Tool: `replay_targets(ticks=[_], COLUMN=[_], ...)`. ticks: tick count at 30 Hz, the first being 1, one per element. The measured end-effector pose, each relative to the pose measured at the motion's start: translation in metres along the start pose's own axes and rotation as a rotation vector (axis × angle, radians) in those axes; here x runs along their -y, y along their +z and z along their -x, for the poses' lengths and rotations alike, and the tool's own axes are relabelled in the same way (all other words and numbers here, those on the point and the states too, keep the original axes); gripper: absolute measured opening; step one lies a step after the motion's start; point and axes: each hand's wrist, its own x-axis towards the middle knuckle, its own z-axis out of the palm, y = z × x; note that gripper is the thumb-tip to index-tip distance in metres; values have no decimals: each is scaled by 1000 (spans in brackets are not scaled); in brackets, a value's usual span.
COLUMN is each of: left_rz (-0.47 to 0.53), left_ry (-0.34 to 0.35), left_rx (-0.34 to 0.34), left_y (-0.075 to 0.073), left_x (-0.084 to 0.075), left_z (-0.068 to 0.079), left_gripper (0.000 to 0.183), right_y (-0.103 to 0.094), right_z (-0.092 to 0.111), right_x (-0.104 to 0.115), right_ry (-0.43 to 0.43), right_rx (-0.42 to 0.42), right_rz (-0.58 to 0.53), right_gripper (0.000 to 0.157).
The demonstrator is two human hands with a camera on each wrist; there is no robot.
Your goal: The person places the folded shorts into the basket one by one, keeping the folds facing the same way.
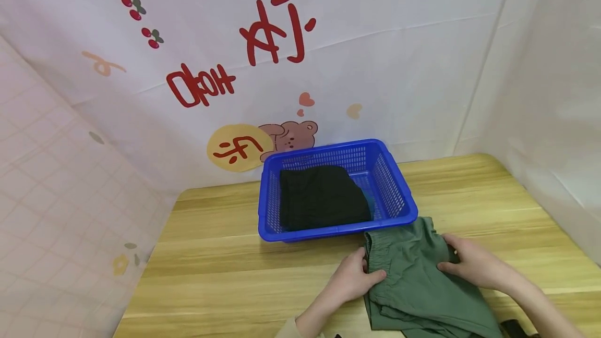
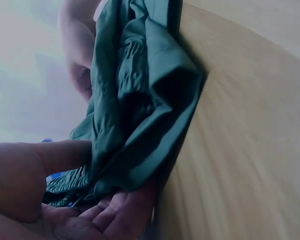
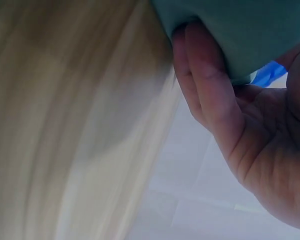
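Green pants [image 1: 413,280] with an elastic waistband lie folded on the table, in front of the basket's right corner. At their left edge, near the waistband, my left hand [image 1: 353,278] grips the cloth, thumb on top and fingers beneath. My right hand [image 1: 474,264] pinches the opposite edge. In the left wrist view the layers of green cloth [image 2: 135,100] bunch between thumb and fingers. The right wrist view has the fingers [image 3: 205,75] tucked under the green cloth [image 3: 255,30]; the thumb tip is hidden there.
A blue plastic basket [image 1: 328,232] stands at the back of the wooden table [image 1: 211,275]. Folded dark clothing [image 1: 324,197] lies inside it, mostly to the left. A printed white cloth wall [image 1: 399,67] rises behind. Some small black object [image 1: 514,327] shows by the right forearm.
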Motion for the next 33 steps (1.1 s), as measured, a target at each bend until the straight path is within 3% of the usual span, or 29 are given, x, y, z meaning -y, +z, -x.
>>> replay_targets(ticks=[9, 18, 23, 27, 30, 33], left_rz=[10, 48, 54, 11, -24, -40], left_ry=[-4, -4, 5, -8, -22, -26], left_rx=[23, 11, 28, 54, 62, 64], left_y=[-30, -48, -59, -72, -81, -86], left_x=[21, 35, 41, 45, 48, 50], left_z=[19, 32, 36, 40, 41, 41], left_gripper=[58, 62, 60, 69, 74, 76], right_y=[17, 24, 33, 42, 46, 46], right_z=[-11, -23, -24, -21, -19, -20], right_x=[27, 52, 61, 64, 64, 65], right_ry=[-96, -136, -159, -203, -185, -115], right_rx=[50, 75, 34, 58, 103, 91], right_rz=[-92, -93, -69, -168, -249, -215], right_gripper=[45, 45, 46, 45, 48, 50])
